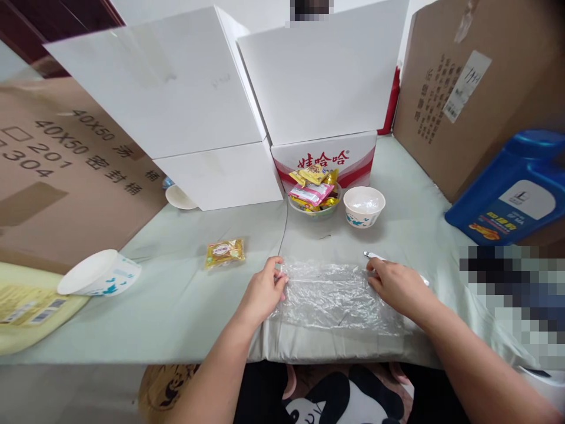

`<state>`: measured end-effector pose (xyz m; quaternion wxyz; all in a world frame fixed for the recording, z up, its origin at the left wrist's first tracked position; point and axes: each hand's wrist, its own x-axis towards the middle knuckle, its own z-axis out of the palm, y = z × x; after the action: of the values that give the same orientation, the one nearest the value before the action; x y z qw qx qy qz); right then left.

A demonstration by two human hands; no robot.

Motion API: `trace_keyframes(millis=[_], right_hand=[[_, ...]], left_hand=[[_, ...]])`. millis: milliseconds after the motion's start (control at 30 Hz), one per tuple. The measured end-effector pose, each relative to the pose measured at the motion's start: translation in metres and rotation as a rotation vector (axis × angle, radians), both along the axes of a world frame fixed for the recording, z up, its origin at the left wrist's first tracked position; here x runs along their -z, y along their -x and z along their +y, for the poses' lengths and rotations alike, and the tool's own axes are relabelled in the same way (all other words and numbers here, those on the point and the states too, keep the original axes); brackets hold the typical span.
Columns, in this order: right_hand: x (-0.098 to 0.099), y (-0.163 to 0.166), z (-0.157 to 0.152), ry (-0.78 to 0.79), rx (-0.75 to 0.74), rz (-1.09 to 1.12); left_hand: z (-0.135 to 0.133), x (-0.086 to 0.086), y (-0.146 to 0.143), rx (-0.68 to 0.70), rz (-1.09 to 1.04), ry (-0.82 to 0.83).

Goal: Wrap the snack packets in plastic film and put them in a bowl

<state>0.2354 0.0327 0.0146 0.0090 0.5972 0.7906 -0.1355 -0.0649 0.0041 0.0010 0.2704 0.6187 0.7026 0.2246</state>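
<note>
A crinkled clear plastic bag lies spread near the front edge of the table. My left hand pinches its upper left edge between thumb and fingers. At the bag's upper right, my right hand has its fingers curled down and closed on the plastic. A slim white tool with a metal tip lies partly hidden beneath that hand. Left of the bag is a small packet in a yellow and clear wrapper. Behind the bag stand a bowl of wrapped snacks and a paper bowl with clear plastic inside.
White boxes stand along the back, with cardboard boxes at left and right. A blue bottle is at the right. A tipped paper bowl rests beside a pale yellow container at the left.
</note>
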Motion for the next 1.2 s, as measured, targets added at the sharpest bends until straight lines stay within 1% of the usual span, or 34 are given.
trace_keyframes(millis=[67,133,233,267,300,333,400,433,467,500,567,600,633,667,700,733,767,800,833,867,900,933,1000,1033,1067,1133,1200], right_hand=[[0.003,0.000,0.000,-0.015,-0.002,-0.006],[0.005,0.000,0.001,-0.026,-0.008,-0.003],[0.008,0.002,0.000,-0.034,-0.016,-0.015],[0.008,0.003,0.000,-0.036,-0.020,-0.024],[0.008,0.003,0.000,-0.038,-0.024,-0.031],[0.007,0.004,0.000,-0.038,-0.026,-0.035],[0.004,0.001,0.001,-0.023,-0.018,-0.040],[0.002,-0.001,0.002,-0.010,-0.005,-0.043],[0.000,-0.005,0.003,0.004,0.020,-0.050],[-0.003,-0.009,0.004,0.013,0.058,-0.064],[-0.008,-0.017,0.004,-0.022,0.153,-0.087],[-0.011,-0.019,0.003,-0.078,0.186,-0.073],[-0.014,-0.019,0.000,-0.147,0.180,-0.031],[-0.016,-0.017,-0.003,-0.216,0.120,0.039],[-0.019,-0.014,-0.008,-0.265,0.007,0.126],[-0.020,-0.009,-0.012,-0.276,-0.142,0.212],[-0.022,-0.004,-0.016,-0.246,-0.301,0.277],[-0.023,0.000,-0.019,-0.177,-0.439,0.306],[-0.024,0.003,-0.020,-0.097,-0.527,0.296],[-0.025,0.004,-0.021,-0.030,-0.551,0.248],[-0.025,0.004,-0.020,0.015,-0.520,0.176],[-0.025,0.001,-0.019,0.035,-0.455,0.098],[-0.025,-0.005,-0.015,0.017,-0.318,-0.001],[-0.025,-0.008,-0.015,-0.007,-0.295,0.005],[-0.026,-0.010,-0.015,-0.025,-0.317,0.046],[-0.026,-0.009,-0.018,-0.029,-0.455,0.167],[-0.025,-0.005,-0.022,0.011,-0.579,0.221]], left_hand=[[0.000,0.000,-0.001,-0.021,0.115,-0.029],[0.001,0.001,-0.004,-0.064,0.243,-0.116],[0.000,0.003,-0.010,-0.133,0.397,-0.385],[-0.001,0.003,-0.012,-0.109,0.414,-0.474],[-0.002,0.003,-0.014,-0.032,0.409,-0.534],[-0.003,0.002,-0.016,0.097,0.384,-0.550],[-0.004,0.001,-0.018,0.415,0.303,-0.483],[-0.004,0.001,-0.019,0.543,0.270,-0.431],[-0.004,0.001,-0.020,0.623,0.250,-0.385],[-0.004,0.001,-0.020,0.657,0.241,-0.353],[-0.004,0.002,-0.020,0.650,0.243,-0.320],[-0.005,0.002,-0.020,0.645,0.244,-0.309],[-0.005,0.002,-0.020,0.644,0.246,-0.300],[-0.005,0.002,-0.020,0.646,0.248,-0.297],[-0.005,0.002,-0.020,0.650,0.251,-0.294],[-0.006,0.002,-0.020,0.654,0.255,-0.293],[-0.005,0.002,-0.019,0.655,0.260,-0.290],[-0.005,0.002,-0.017,0.649,0.268,-0.286],[-0.004,0.002,-0.014,0.633,0.278,-0.282],[-0.002,0.002,-0.011,0.605,0.289,-0.277],[-0.001,0.003,-0.007,0.567,0.299,-0.274],[0.000,0.003,-0.003,0.527,0.307,-0.276],[0.001,0.001,0.003,0.455,0.312,-0.312],[0.001,0.000,0.004,0.434,0.307,-0.345],[-0.001,-0.002,0.003,0.428,0.294,-0.378],[-0.006,-0.008,-0.001,0.477,0.243,-0.383],[-0.012,-0.014,-0.007,0.593,0.186,-0.272]])
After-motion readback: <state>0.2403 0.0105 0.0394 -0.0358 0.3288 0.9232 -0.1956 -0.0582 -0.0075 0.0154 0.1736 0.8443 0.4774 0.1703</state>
